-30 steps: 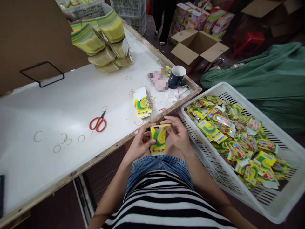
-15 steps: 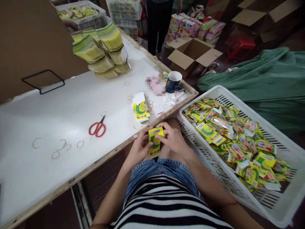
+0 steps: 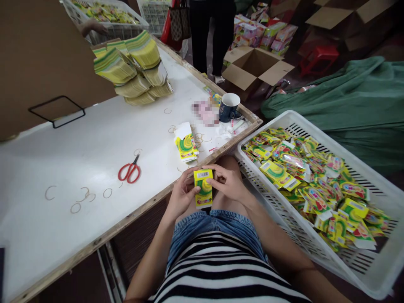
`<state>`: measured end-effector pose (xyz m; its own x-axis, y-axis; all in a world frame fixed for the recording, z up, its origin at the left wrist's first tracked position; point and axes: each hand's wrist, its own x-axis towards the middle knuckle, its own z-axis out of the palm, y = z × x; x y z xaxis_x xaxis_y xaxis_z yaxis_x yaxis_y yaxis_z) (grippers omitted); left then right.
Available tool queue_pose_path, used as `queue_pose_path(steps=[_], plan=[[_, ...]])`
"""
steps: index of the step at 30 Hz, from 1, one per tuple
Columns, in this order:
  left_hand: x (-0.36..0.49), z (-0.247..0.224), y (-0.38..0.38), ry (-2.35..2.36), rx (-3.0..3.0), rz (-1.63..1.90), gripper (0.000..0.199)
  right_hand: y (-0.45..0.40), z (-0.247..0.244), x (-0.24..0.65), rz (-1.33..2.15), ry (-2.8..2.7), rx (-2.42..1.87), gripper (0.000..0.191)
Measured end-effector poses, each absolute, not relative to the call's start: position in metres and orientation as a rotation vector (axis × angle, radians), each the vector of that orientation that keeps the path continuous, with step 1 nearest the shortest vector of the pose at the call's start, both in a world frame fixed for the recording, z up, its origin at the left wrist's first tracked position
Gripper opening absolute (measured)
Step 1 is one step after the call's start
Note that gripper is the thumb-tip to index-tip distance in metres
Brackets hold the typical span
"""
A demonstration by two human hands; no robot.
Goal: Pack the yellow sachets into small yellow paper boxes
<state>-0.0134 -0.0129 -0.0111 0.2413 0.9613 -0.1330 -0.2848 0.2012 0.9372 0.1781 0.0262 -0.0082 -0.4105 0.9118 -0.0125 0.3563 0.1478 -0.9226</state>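
Above my lap, just off the table edge, a small yellow and green card box (image 3: 203, 195) with a barcode at its top is held between both hands. My left hand (image 3: 181, 195) grips its left side, thumb on the front. My right hand (image 3: 227, 182) is closed on the right side, its thumb pressed near the printed middle. The fingers behind the box are hidden. Close by on the table lies a small stack of similar yellow flat cartons (image 3: 186, 145). To my right, a white plastic basket (image 3: 375, 275) holds many filled yellow packets (image 3: 325, 193).
Red-handled scissors (image 3: 129, 171) and loose rubber bands (image 3: 107, 193) lie on the white table (image 3: 78, 155). Bundled cartons (image 3: 135, 67) stand at the back, a dark mug (image 3: 227, 110) near the corner. Beyond are an open cardboard box (image 3: 243, 78) and a standing person (image 3: 208, 33).
The box has turned slightly more upright and shifted a little left in my hands. The person behind the table has shifted, and a bag beside them shows more fully.
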Motion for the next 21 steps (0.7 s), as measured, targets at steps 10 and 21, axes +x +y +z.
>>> queue_pose_path(steps=[10,21], plan=[[-0.004,-0.004,-0.007,0.904,1.002,1.038,0.056,0.019,-0.022,0.186,1.212,-1.649,-1.171,0.039],[-0.004,0.005,0.029,1.256,1.693,1.022,0.054,0.017,0.021,0.252,0.223,-1.591,-1.437,0.023]])
